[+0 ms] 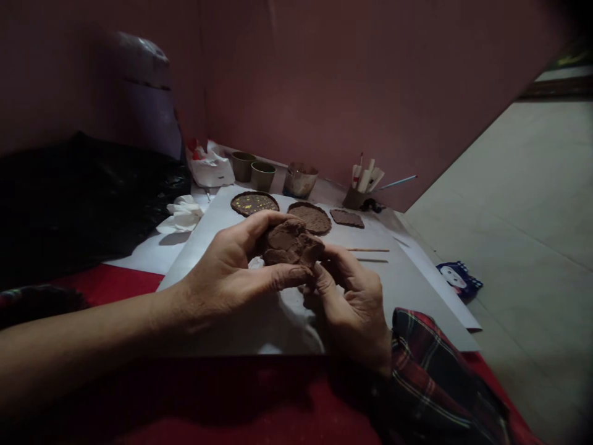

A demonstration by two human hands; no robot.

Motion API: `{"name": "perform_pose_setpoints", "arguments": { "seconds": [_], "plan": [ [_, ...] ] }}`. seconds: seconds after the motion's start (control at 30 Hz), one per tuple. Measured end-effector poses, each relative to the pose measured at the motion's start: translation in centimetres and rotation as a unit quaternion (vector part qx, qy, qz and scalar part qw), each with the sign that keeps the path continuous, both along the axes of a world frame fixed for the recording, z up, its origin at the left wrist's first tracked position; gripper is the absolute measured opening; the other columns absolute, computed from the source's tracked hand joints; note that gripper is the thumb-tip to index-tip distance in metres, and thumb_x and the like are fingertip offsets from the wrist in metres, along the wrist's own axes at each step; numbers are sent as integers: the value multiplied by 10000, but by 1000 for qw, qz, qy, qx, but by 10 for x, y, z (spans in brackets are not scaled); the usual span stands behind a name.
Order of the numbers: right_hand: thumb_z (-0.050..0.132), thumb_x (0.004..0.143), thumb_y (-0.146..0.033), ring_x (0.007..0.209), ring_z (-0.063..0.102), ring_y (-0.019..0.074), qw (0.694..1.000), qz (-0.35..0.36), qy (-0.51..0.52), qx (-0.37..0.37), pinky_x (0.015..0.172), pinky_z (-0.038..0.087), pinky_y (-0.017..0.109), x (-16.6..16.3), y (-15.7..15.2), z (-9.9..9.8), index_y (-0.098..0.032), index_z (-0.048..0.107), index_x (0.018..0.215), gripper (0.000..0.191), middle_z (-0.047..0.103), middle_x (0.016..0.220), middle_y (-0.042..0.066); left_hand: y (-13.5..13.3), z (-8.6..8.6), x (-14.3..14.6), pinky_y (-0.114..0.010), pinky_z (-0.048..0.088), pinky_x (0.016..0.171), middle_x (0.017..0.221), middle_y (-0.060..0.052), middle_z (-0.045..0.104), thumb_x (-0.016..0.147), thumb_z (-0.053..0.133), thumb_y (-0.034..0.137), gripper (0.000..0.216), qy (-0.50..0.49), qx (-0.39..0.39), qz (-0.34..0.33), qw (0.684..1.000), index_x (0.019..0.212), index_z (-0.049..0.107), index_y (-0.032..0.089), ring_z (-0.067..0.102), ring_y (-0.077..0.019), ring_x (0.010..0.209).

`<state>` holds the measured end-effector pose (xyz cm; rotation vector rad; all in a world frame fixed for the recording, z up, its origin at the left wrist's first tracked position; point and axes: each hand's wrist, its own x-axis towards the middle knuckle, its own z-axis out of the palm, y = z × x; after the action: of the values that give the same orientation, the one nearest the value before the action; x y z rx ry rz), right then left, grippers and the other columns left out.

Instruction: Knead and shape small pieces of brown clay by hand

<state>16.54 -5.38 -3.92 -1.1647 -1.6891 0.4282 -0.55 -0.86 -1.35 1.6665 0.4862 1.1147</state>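
Above the white board [417,309] I hold a lump of brown clay [290,243] with a rough, uneven surface. My left hand [241,262] wraps round it, thumb along the near side and fingers behind. At its right end my right hand [354,296] pinches the clay between thumb and fingers. Behind the hands lie a round brown clay disc with yellow specks [254,203], a plain round clay disc with a raised rim [309,219] and a small rectangular clay slab [347,218]. A thin wooden stick [368,250] rests right of the clay.
Along the wall stand two olive cups [263,177], a smeared glass [300,180] and a pot of tools [356,198]. Crumpled tissue [180,215] and a black plastic bag [92,198] lie to the left. Red cloth [259,395] covers the near edge.
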Motion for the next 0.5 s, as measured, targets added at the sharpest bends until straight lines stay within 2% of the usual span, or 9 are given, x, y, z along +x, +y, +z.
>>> {"name": "perform_pose_setpoints", "arguments": {
  "seconds": [0.13,0.3,0.43,0.5],
  "plan": [
    [573,853,-199,759,605,158,997,20,-63,43,679,499,275,-1,2,3,-190,610,1025,177,657,893,36,-6,6,-3,-205,540,811,1033,-4,679,739,732,163,400,-10,0,-6,1000,1102,570,207,655,-164,966],
    [522,863,-166,741,584,159,991,62,-95,72,666,483,279,0,2,4,-180,617,883,98,636,823,40,-10,11,-3,-164,541,798,1021,20,684,712,743,107,401,-30,-12,-17,999,1065,586,216,662,-139,954],
    [483,858,-169,736,580,162,985,108,-117,70,637,479,281,1,1,5,-168,606,927,141,637,860,64,-11,13,-3,-167,557,771,972,26,694,698,752,99,412,-47,-22,-7,999,1060,595,216,675,-141,920],
    [491,855,-187,697,573,156,986,101,-118,66,618,476,276,1,1,4,-171,597,929,130,634,829,55,-11,14,-3,-174,568,746,935,26,702,692,756,106,406,-43,-26,-5,999,1050,600,217,686,-144,884]
  ]
}}
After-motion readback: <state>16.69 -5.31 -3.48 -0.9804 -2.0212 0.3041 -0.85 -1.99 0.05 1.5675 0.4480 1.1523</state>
